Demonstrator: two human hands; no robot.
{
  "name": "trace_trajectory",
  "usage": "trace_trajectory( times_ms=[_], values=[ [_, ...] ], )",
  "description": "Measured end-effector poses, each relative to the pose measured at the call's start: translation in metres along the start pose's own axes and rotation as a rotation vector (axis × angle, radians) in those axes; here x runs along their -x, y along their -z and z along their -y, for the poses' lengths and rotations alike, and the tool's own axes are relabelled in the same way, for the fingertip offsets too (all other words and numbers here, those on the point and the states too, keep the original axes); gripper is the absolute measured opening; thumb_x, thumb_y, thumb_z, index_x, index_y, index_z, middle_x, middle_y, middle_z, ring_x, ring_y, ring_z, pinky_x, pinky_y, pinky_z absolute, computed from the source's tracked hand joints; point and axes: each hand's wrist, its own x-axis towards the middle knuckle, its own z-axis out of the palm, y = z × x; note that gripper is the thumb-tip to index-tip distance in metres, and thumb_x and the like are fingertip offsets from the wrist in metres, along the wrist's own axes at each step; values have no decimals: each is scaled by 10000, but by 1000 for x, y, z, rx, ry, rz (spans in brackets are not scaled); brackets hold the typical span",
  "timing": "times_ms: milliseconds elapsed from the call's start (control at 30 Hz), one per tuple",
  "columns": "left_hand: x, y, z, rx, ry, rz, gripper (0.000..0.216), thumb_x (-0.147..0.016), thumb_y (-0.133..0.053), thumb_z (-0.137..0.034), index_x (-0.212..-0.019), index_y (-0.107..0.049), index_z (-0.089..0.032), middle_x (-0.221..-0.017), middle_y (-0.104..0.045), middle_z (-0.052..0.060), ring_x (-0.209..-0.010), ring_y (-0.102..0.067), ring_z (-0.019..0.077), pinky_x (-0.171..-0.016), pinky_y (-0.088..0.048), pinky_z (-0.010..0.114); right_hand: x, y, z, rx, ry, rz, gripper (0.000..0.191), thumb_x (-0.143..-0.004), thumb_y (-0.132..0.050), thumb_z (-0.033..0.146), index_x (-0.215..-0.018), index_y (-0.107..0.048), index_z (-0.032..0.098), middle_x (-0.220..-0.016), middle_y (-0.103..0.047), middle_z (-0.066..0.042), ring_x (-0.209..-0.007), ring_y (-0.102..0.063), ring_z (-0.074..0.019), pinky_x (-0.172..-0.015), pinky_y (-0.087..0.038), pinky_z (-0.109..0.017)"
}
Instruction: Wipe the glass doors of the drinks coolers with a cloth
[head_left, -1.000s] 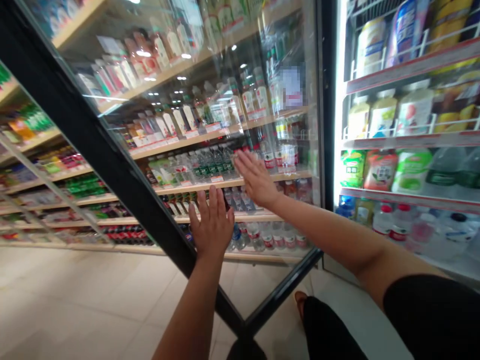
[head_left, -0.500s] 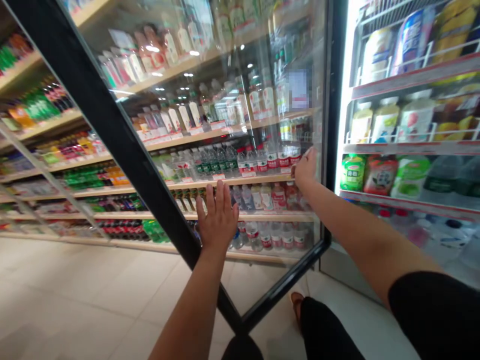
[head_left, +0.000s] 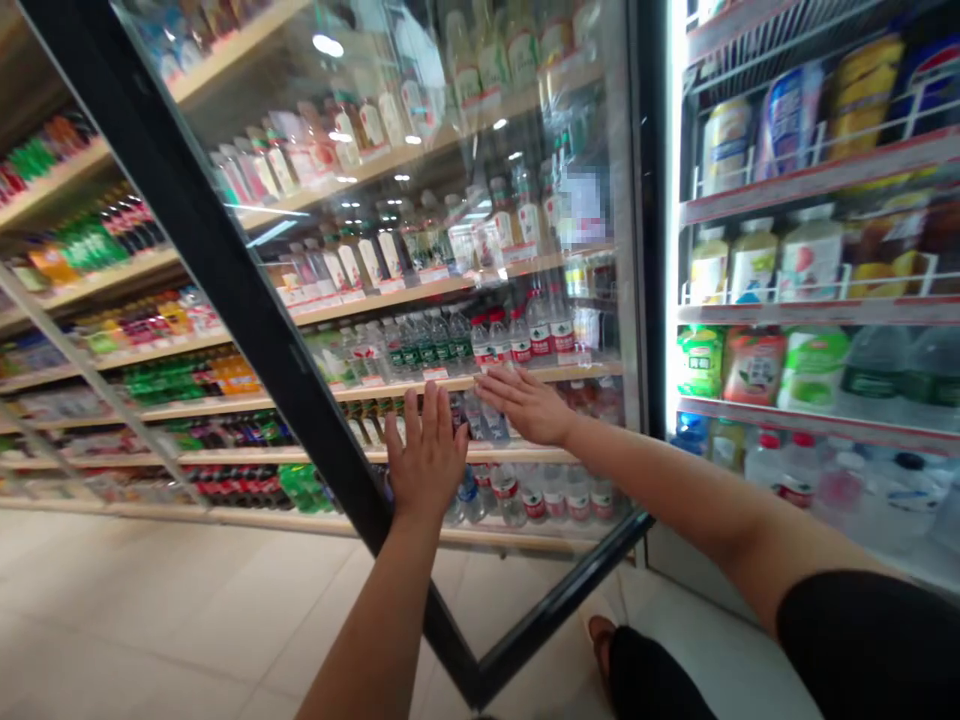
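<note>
Your left hand (head_left: pixel 426 465) and right hand (head_left: pixel 529 407) are both flattened, fingers outstretched, gripping nothing, in front of a glass door (head_left: pixel 247 320); whether they touch it is hard to tell. The black-framed door stands open before you, left of a lit drinks fridge (head_left: pixel 795 314).

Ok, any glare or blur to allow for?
Head view: white reflections overlay the clear, black-framed glass door; head view: the vertical white light strip looks overexposed; head view: a grey-white pixelated patch masks detail; head view: the colourful drink bottles at far left look soft, while the bare left hand and bare right hand read fairly clearly.
</note>
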Motion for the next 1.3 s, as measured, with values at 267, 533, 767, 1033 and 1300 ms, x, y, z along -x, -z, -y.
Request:
trace_trajectory(
  times_ms=[267,533,767,1033,1300],
  values=[
    [1,-1,0,-13,8,29,797,-997,-544,-306,-1635,-93,-150,-1637,-284,185,-1564,-142,341,-1262,-128,646,-71,16,-6,18,-365,-229,615,-991,-306,118,-1600,-336,207,-1661,-352,-53,-1592,-166,-199,-1298,-195,-494],
    [0,2,-3,-27,7,25,781,-1003,-524,-298,-1636,-91,-152,-1632,-291,191,-1554,-186,355,-1255,-142,656,-104,38,-5,24,-350,-199,613,-973,-291,95,-1569,-402,187,-1668,-334,-31,-1580,-216,-184,-1291,-230,-451],
    [0,2,-4,59,59,50,701,-997,-516,-295,-1619,-225,-156,-1620,-323,191,-1551,-207,342,-1259,-119,661,-168,66,11,92,-129,-175,663,-926,-242,91,-1567,-387,175,-1669,-321,30,-1567,-234,-169,-1272,-200,-380],
    [0,7,-8,37,49,76,658,-1015,-488,-312,-1605,-263,-126,-1628,-309,182,-1559,-164,339,-1262,-115,650,-137,64,-33,10,-239,-183,711,-923,-302,27,-1599,-317,248,-1681,-308,28,-1589,-169,-186,-1292,-204,-485],
    [0,13,-16,37,93,153,643,-1029,-446,-324,-1611,-251,-133,-1648,-275,165,-1569,-143,319,-1275,-73,621,11,-25,30,-86,-399,-188,639,-964,-343,147,-1597,-344,233,-1626,-410,-99,-1575,-239,-244,-1251,-274,-591]
  ],
)
